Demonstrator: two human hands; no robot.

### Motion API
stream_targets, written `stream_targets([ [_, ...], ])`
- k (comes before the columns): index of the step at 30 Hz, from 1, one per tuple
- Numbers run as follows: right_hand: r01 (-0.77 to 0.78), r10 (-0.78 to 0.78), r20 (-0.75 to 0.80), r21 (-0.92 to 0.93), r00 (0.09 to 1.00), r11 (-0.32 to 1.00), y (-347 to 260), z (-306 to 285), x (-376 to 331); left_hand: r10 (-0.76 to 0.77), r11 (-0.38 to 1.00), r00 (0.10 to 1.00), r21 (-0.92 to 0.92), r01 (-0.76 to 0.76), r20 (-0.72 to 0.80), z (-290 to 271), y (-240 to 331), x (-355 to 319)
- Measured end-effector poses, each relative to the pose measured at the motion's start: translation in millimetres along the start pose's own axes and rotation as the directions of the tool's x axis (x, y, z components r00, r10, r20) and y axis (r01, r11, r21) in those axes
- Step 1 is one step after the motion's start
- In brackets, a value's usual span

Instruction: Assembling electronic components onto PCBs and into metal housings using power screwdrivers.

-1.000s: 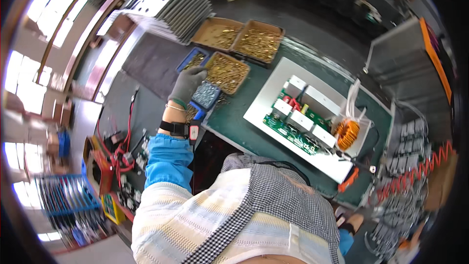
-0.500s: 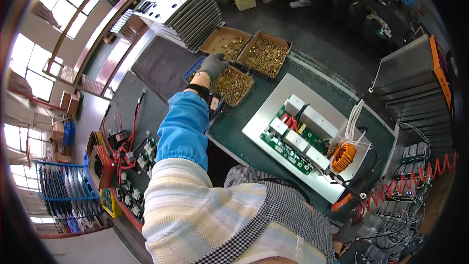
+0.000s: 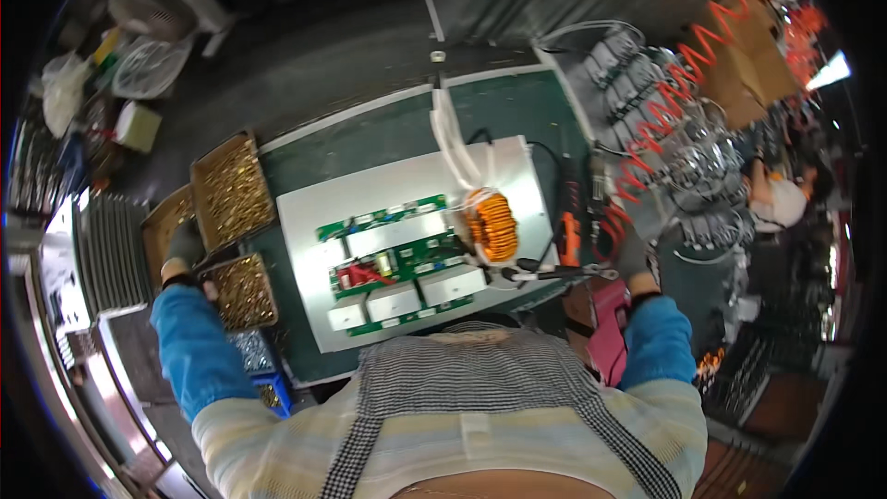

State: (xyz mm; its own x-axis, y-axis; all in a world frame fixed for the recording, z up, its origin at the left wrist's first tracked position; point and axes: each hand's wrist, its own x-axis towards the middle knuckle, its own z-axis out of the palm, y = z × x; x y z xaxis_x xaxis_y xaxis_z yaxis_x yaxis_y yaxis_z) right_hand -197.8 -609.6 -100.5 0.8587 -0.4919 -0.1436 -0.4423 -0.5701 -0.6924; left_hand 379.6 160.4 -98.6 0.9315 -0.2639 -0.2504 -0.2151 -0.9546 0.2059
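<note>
My left hand (image 3: pixel 186 242), in a dark grey glove, reaches into a shallow cardboard box (image 3: pixel 158 222) at the left; its fingers are too dark and blurred to read. Beside it stand two boxes of small brass-coloured parts, one farther back (image 3: pixel 233 192) and one nearer (image 3: pixel 243 293). My right hand (image 3: pixel 634 257), also gloved and smeared by motion, is past the bench's right side. Near it are a ring terminal (image 3: pixel 605 273) on a black cable and an orange-and-black power driver (image 3: pixel 571 236). Between my hands lies a metal plate (image 3: pixel 309 249) carrying a green circuit board (image 3: pixel 407 263) and an orange-wound coil (image 3: pixel 492 225).
White cables (image 3: pixel 448 134) run off the plate's far edge. A red coiled hose (image 3: pixel 661 97) hangs at the right, near several metal assemblies (image 3: pixel 702 166). Stacked panels (image 3: pixel 111 254) stand at the far left, and a fan (image 3: pixel 152 5) beyond. Another person (image 3: pixel 781 194) sits at far right.
The view has swung to the right. My left hand has shifted from the near brass-parts box to the cardboard box behind it. My right hand has come into view at the right.
</note>
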Motion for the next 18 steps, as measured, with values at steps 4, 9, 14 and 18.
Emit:
stream_targets([
  [4, 0.313, -0.207, 0.252, -0.881, 0.945, 0.355, -18, -15, 46, -0.098, 0.987, 0.989, -0.138, 0.082, -0.111, 8, -16, -7],
  [9, 0.438, -0.279, 0.344, -0.783, 0.896, 0.441, -53, -37, 97, -0.274, 0.960, 0.942, -0.112, 0.257, -0.192, 11, -13, -16],
  [14, 0.540, -0.292, 0.463, -0.783, 0.837, 0.308, -65, -27, 144, -0.312, 0.949, 0.910, -0.040, 0.313, -0.273, 11, -20, -20],
  [18, 0.467, -0.179, 0.436, -0.758, 0.882, 0.456, -73, -38, 129, -0.455, 0.865, 0.875, -0.313, 0.391, -0.163, 2, -30, -29],
])
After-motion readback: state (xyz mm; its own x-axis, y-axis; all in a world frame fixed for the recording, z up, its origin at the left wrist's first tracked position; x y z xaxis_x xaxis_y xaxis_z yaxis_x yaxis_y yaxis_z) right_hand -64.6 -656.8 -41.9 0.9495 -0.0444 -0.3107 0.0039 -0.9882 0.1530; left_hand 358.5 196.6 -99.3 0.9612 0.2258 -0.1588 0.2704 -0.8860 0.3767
